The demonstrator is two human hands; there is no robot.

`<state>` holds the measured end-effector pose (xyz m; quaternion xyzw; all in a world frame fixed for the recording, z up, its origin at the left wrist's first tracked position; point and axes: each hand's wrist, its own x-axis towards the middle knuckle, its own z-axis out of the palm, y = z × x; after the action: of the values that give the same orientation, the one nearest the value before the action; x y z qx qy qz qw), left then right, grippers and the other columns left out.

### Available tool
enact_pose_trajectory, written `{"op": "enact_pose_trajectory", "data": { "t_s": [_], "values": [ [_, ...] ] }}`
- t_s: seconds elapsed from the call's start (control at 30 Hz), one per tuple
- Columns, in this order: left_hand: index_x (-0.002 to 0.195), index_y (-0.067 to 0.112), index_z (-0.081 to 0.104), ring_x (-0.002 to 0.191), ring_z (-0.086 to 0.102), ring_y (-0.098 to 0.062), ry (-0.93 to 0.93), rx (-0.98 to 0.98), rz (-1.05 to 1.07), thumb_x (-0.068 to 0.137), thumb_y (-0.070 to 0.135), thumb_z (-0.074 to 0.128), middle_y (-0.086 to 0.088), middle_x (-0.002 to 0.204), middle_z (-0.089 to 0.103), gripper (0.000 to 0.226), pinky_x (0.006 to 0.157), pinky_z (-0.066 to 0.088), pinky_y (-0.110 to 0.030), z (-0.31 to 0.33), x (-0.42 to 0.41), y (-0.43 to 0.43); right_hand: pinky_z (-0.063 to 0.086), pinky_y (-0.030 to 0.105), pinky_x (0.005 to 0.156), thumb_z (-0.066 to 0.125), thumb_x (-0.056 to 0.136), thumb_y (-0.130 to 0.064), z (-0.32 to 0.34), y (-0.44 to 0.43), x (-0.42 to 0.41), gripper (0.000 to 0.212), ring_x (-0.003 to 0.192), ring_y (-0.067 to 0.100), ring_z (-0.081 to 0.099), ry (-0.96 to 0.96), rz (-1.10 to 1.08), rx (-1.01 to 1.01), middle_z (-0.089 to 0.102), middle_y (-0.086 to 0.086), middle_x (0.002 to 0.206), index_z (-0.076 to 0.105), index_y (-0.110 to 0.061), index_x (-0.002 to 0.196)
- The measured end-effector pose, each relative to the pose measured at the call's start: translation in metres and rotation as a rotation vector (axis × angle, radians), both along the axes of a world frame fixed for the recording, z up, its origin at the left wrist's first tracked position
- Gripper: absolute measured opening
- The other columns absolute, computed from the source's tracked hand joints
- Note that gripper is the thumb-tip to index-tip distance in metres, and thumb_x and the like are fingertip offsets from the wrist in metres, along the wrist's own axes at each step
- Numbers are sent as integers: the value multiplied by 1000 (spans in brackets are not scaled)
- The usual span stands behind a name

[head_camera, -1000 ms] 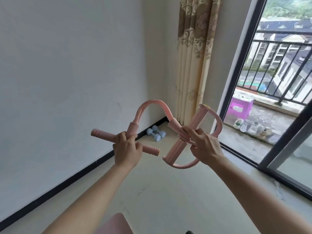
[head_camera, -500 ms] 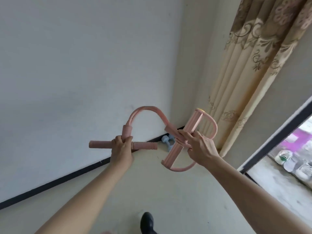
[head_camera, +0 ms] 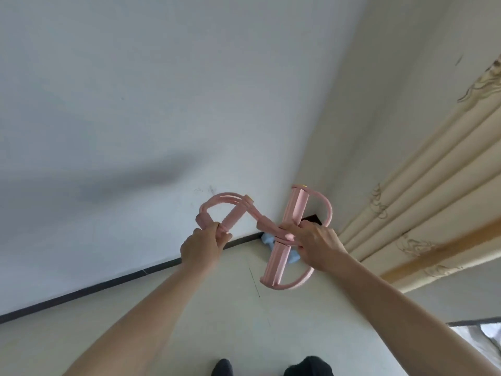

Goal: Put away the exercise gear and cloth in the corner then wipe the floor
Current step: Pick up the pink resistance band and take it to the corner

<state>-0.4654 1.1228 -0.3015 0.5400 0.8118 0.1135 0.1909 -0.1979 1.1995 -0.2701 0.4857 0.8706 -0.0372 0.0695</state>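
The pink pedal resistance band (head_camera: pixel 296 210) sits between both hands: left hand (head_camera: pixel 202 246) gripping its handle (head_camera: pixel 233 218), right hand (head_camera: pixel 318 248) clutching the foot bar (head_camera: pixel 279 263). It is held over the blue dumbbells (head_camera: pixel 295 258) in the corner (head_camera: pixel 311 219), likely for stowing beside them.

One pink pedal puller (head_camera: pixel 278 260), one left hand (head_camera: pixel 202 246), one right hand (head_camera: pixel 317 244), one curtain (head_camera: pixel 433 199), two dark shoes (head_camera: pixel 222 367).

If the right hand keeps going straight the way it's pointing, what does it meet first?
Probably the light blue dumbbells lying in the corner, just beyond the pink foam-handled pull band that the right hand grips; then the white wall. Depth is unclear.
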Motion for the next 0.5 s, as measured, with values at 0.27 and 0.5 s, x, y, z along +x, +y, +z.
{"op": "enact_pose_trajectory", "data": {
  "t_s": [0.27, 0.5],
  "values": [
    [84, 30, 61, 74, 67, -11, -415, -184, 266, 86, 48, 62, 15, 77, 70, 18, 70, 53, -29, -55, 42, 105, 51, 33, 79, 57, 90, -7, -81, 156, -2, 64, 105, 21, 60, -69, 236, -247, 58, -3, 119, 35, -36, 141],
    [85, 29, 64, 75, 67, -11, -641, -236, 625, 82, 26, 72, 10, 81, 69, 9, 75, 53, -29, -108, 90, 160, 45, 31, 71, 54, 93, -11, -164, 247, -5, 27, 99, 23, 60, -60, 401, -447, 61, 1, 111, 51, -20, 118]
  ]
}}
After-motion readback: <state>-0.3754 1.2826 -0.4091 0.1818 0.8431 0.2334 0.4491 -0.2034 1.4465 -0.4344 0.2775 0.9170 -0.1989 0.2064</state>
